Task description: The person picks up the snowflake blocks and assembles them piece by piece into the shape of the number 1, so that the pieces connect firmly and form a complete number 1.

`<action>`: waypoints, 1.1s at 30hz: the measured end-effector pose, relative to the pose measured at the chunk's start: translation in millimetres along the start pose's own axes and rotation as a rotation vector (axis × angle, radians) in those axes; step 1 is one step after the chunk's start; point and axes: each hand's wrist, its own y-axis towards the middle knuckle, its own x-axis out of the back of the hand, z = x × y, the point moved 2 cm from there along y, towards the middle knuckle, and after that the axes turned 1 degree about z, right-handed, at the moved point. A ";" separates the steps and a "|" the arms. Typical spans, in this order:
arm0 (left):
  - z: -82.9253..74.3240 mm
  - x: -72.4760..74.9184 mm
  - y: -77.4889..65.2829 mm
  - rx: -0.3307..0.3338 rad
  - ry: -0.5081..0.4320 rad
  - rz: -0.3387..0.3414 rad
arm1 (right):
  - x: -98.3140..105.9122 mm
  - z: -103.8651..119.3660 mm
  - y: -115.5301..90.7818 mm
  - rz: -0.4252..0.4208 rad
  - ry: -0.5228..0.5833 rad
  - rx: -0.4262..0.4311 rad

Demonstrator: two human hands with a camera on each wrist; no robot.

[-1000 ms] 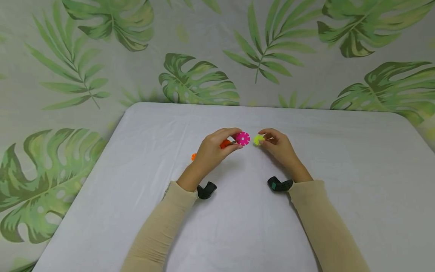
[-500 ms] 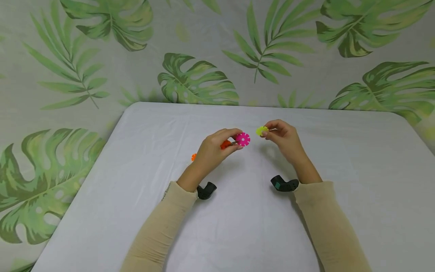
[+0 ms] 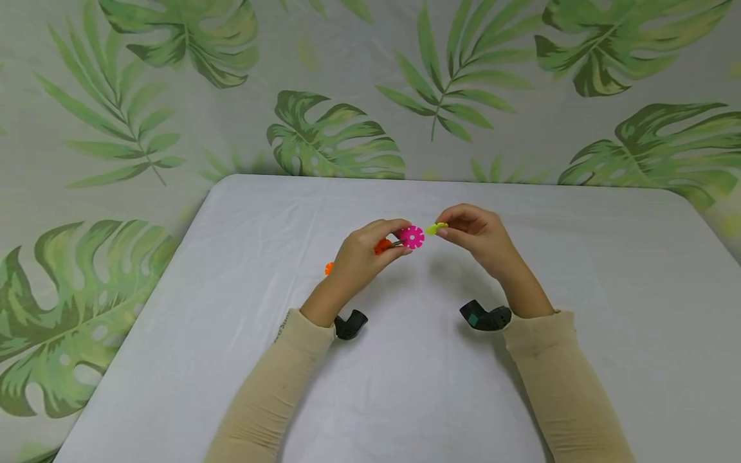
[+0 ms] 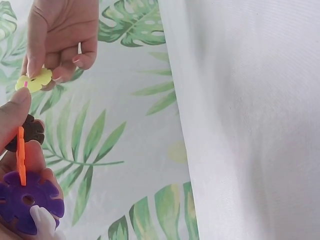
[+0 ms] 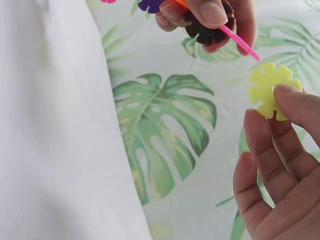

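My left hand [image 3: 365,251] grips a chain of interlocked, notched plastic discs. At its near end a pink disc [image 3: 412,237] faces up in the head view; the right wrist view shows it edge-on. Behind it come a dark brown disc [image 5: 207,31], an orange disc [image 4: 21,156] and a purple disc [image 4: 30,200], with a white piece [image 4: 44,221] at the purple one's lower edge. The palm hides part of the chain. Between thumb and fingers, my right hand [image 3: 477,235] pinches a yellow notched disc [image 5: 272,90], held just off the pink disc's edge.
A white cloth covers the table [image 3: 405,386]; its far edge meets a leaf-printed backdrop [image 3: 336,135]. An orange piece [image 3: 329,268] shows beside my left wrist. Black wrist cameras, one on the left wrist [image 3: 351,325] and one on the right [image 3: 485,316], stick out inward.
My right hand first lifted away to the right with the yellow disc, then came back left towards the pink disc, tilting the yellow disc nearly edge-on. The left hand has stayed almost still.
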 end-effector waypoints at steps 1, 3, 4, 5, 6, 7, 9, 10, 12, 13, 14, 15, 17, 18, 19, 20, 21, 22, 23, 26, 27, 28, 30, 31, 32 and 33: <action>-0.1 0.0 0.1 -0.001 0.000 0.001 | -0.7 0.9 -0.2 0.007 -0.001 0.003; 0.0 -0.4 0.2 -0.003 0.000 0.004 | -2.0 2.7 -0.3 0.018 -0.016 0.008; -0.1 -0.6 0.2 -0.004 -0.001 0.004 | -2.5 3.2 -0.3 0.024 -0.023 0.011; 0.0 -0.9 0.1 -0.004 -0.002 0.005 | -2.9 3.9 -0.1 0.029 -0.034 0.016; 0.0 -1.1 0.0 -0.003 -0.003 0.006 | -3.1 4.4 0.0 0.033 -0.049 0.022; -0.1 -1.3 0.0 -0.003 -0.005 0.006 | -3.6 5.1 0.1 0.038 -0.063 0.028; -0.4 -1.4 -0.2 0.000 -0.011 0.003 | -4.9 7.2 0.4 0.041 -0.100 0.038; -0.6 -1.4 -0.4 0.001 -0.015 0.001 | -5.7 8.5 0.5 0.041 -0.116 0.043; -0.8 -1.3 -0.4 -0.001 -0.021 -0.004 | -9.0 14.8 0.4 0.044 -0.148 0.058; -0.9 -1.3 -0.6 -0.001 -0.024 -0.006 | -10.8 18.1 0.4 0.044 -0.165 0.063; -0.8 -1.4 -0.7 -0.004 -0.025 -0.009 | -12.4 21.7 0.3 0.041 -0.185 0.069; -0.6 -1.7 -0.8 -0.006 -0.027 -0.011 | -13.8 25.2 0.3 0.039 -0.200 0.080; -0.4 -2.2 -1.0 -0.007 -0.032 -0.014 | -16.3 31.7 0.1 0.031 -0.235 0.099; -0.4 -2.4 -1.0 -0.007 -0.032 -0.015 | -16.4 32.8 0.1 0.026 -0.253 0.105; -0.6 -2.5 -1.1 -0.007 -0.031 -0.015 | -16.7 34.1 0.0 0.022 -0.271 0.113; -0.7 -2.8 -1.2 -0.006 -0.033 -0.014 | -16.9 34.9 0.0 0.018 -0.284 0.120; -0.9 -3.0 -1.4 -0.005 -0.036 -0.013 | -16.9 35.3 -0.1 0.015 -0.298 0.128; -1.1 -3.2 -1.6 -0.003 -0.038 -0.012 | -16.9 35.6 -0.3 0.011 -0.310 0.131; -1.3 -3.4 -1.7 -0.002 -0.040 -0.012 | -16.9 35.7 -0.5 0.007 -0.321 0.135; -1.9 -4.1 -2.0 0.003 -0.049 -0.009 | -17.1 37.3 -1.2 0.000 -0.336 0.138; -2.1 -4.5 -2.0 0.004 -0.055 -0.008 | -17.0 37.8 -1.4 -0.002 -0.341 0.138; -2.2 -4.9 -2.0 0.004 -0.057 -0.006 | -16.9 38.4 -1.6 -0.002 -0.344 0.137; -2.7 -5.8 -1.9 0.002 -0.061 -0.004 | -16.5 39.3 -1.9 -0.002 -0.353 0.132; -2.8 -6.3 -1.9 0.001 -0.063 -0.002 | -16.2 39.8 -2.1 -0.002 -0.358 0.129; -3.0 -6.6 -1.8 -0.001 -0.066 -0.001 | -16.0 40.2 -2.3 -0.003 -0.362 0.125; -3.2 -6.9 -1.7 -0.002 -0.068 0.000 | -15.8 40.5 -2.3 -0.003 -0.364 0.121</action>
